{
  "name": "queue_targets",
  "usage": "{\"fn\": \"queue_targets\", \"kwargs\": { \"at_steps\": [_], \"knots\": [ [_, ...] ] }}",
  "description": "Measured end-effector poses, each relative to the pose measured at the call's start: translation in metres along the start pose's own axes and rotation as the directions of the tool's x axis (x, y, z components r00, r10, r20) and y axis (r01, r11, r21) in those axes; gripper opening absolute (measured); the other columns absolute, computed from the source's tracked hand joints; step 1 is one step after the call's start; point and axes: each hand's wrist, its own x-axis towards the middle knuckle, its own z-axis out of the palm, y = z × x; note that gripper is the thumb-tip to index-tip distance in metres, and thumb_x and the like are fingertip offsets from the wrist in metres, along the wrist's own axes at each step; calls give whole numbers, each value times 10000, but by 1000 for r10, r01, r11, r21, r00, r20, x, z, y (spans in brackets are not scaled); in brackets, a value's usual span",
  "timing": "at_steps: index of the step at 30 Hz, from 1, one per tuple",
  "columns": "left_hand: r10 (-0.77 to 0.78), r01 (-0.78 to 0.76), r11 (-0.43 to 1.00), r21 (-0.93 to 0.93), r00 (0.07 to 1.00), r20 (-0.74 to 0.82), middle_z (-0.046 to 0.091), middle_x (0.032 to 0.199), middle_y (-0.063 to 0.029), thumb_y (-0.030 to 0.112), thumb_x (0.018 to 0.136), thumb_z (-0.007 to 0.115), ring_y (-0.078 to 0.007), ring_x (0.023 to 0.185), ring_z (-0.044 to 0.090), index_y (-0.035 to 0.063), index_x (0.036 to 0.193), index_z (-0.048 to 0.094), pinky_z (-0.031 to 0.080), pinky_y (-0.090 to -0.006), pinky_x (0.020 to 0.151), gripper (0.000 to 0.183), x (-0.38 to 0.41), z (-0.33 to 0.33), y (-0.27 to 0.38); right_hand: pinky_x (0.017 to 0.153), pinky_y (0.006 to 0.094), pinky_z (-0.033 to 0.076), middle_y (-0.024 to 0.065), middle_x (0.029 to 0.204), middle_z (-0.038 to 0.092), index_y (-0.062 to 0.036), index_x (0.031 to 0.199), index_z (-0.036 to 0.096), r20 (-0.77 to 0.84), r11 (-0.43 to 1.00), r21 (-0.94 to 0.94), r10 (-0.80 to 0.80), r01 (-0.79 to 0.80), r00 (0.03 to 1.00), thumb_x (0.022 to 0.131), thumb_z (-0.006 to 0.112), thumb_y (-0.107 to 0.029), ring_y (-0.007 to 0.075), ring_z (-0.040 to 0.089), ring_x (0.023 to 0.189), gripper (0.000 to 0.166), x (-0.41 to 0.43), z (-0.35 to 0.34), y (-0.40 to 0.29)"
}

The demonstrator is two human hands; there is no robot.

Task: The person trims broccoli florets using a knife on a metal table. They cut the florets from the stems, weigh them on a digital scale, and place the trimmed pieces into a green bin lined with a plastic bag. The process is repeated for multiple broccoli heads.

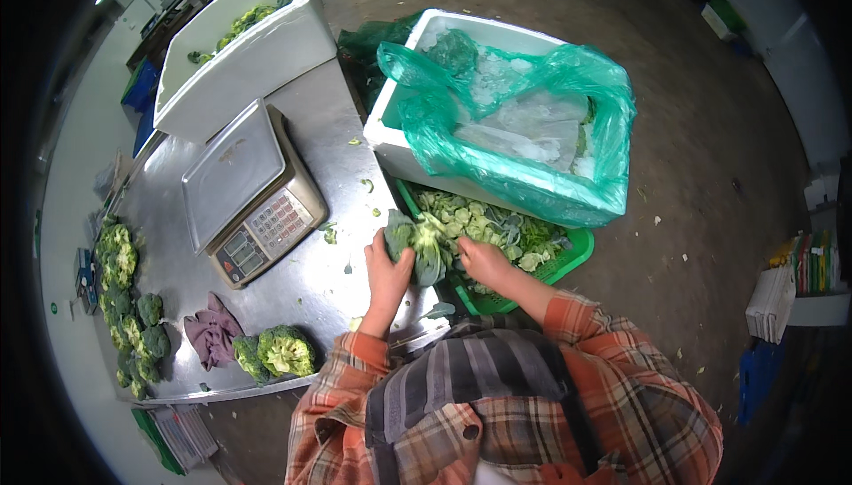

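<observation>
My left hand (389, 272) grips a broccoli head (403, 235) by its crown, over the near right edge of a steel table (339, 219). Pale stem and green leaves of the broccoli point right. My right hand (482, 262) is closed beside the stem, its fingers curled; whether a small tool is in it cannot be told. Below and beyond the hands, a green plastic basket (582, 252) holds many cut stems and leaves. Two trimmed broccoli heads (286, 350) lie at the table's near edge, and several more (120, 255) form a row at its left end.
A digital scale (266, 219) and a crumpled purple cloth (213, 332) rest on the table. Behind the scale is a white foam box (253, 72) with broccoli inside. Another foam box (393, 142), lined with green plastic film, holds ice above the basket. Leaf scraps dot the tabletop.
</observation>
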Motion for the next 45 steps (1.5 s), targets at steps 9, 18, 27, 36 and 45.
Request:
{"fn": "queue_targets", "kwargs": {
  "at_steps": [9,18,27,36,45],
  "knots": [
    [96,-95,990,107,995,-6,468,1051,-237,174,710,599,-388,1014,459,17,1251,413,394,-431,874,592,-2,3,12,466,447,472,186,692,596,12,887,510,484,856,-112,490,-505,725,811,448,-95,337,595,555,144,0,-50,-40],
    [237,-236,970,-64,971,10,489,1041,-139,70,655,612,-296,960,474,75,1175,498,396,-356,869,532,0,-27,-14,604,440,464,140,675,584,-99,899,555,423,991,23,-131,134,896,754,524,-139,327,590,636,154,-40,-100,-27],
    [315,-314,949,-22,948,55,497,1039,-127,62,620,628,-311,995,463,89,1137,526,391,-378,888,527,2,-24,3,617,445,475,160,737,610,-66,892,586,530,950,-259,-14,178,848,744,530,-131,348,600,713,171,-27,-95,-15],
    [-125,-4,328,-945,991,-48,570,1056,-78,31,787,482,-190,920,579,24,1139,496,465,-310,819,352,76,-111,-50,633,501,472,225,701,588,-35,810,566,211,968,-251,75,-20,975,807,496,-209,403,586,675,187,-42,-97,24],
    [-440,84,735,-673,814,-379,520,989,-59,243,760,600,-219,839,539,131,1170,435,502,-412,610,456,209,-246,-107,667,410,494,173,773,628,-53,910,579,311,995,-95,64,-36,948,754,547,-142,355,615,725,182,-46,-62,-7]
  ]
}}
